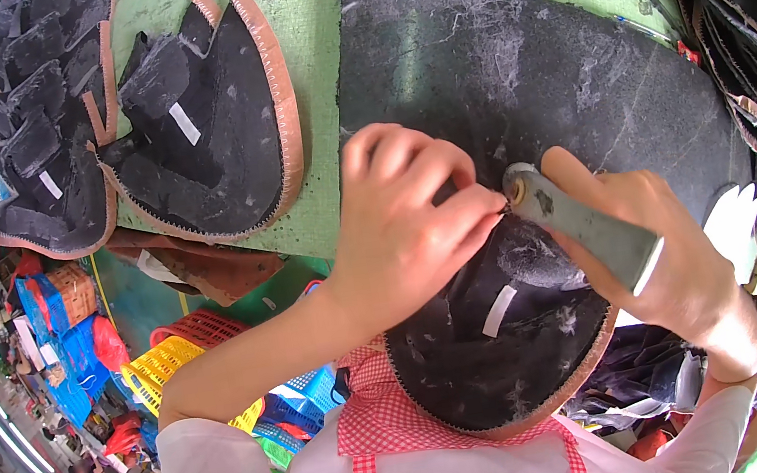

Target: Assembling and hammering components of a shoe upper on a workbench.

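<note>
A dark shoe upper [550, 333] with a tan stitched edge and a small white label lies at the table's front, its rounded end toward me. My left hand [410, 217] reaches over it. Thumb and fingertips are pinched together on a small dark bit of the upper beside the tool. My right hand [648, 235] is closed round a grey metal hammer [582, 226], which has a round end near my left fingertips and a broad flat end toward me. The hammer's handle is mostly hidden by my hand. Beneath both hands lies a black work slab [428, 43].
On the green table [314, 99], another shoe upper [238, 150] lies left, beside a row of overlapped uppers [45, 130]. More uppers [743, 55] are stacked at right. Below the table's left edge stand a yellow basket [163, 367] and a red basket [202, 329].
</note>
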Demonstrator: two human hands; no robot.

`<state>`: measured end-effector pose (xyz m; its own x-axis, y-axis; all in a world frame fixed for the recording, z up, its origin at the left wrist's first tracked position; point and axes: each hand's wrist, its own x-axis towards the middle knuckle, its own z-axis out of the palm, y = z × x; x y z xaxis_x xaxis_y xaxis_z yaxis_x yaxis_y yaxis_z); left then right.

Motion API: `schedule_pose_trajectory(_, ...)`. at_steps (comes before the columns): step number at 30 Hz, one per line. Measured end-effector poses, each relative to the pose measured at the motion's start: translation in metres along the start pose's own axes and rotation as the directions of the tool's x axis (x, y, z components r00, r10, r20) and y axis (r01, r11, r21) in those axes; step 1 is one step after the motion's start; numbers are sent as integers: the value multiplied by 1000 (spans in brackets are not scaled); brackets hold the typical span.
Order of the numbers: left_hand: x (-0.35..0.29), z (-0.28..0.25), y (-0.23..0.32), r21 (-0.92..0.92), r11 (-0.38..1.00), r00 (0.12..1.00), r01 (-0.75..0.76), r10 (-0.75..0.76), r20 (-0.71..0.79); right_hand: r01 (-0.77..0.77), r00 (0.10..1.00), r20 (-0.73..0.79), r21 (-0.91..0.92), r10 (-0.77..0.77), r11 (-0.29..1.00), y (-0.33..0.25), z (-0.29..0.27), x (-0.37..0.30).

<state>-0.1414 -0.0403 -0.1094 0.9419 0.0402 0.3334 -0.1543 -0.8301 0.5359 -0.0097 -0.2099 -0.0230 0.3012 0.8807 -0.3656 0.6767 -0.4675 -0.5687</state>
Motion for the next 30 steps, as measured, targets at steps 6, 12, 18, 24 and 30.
schedule_pose_trajectory(6,-3,7,-2,20,996,996,87,-86,-27,56,970,-232,-45,-65,997,6,1,-3)
schedule_pose_trajectory(12,1,-9,-6,49,997,999,53,-52,-9,107,958,-277,93,-78,990,3,9,-6)
schedule_pose_trajectory(18,-15,19,13,-346,934,985,-93,136,103,-142,779,-610,54,145,988,49,25,-40)
schedule_pose_trajectory(24,-35,-118,-26,-503,836,896,218,-375,-236,-229,650,-756,-100,75,968,94,42,-53)
schedule_pose_trajectory(30,-56,-199,-137,445,831,864,335,-82,-498,-185,640,-766,-70,65,980,99,28,-49)
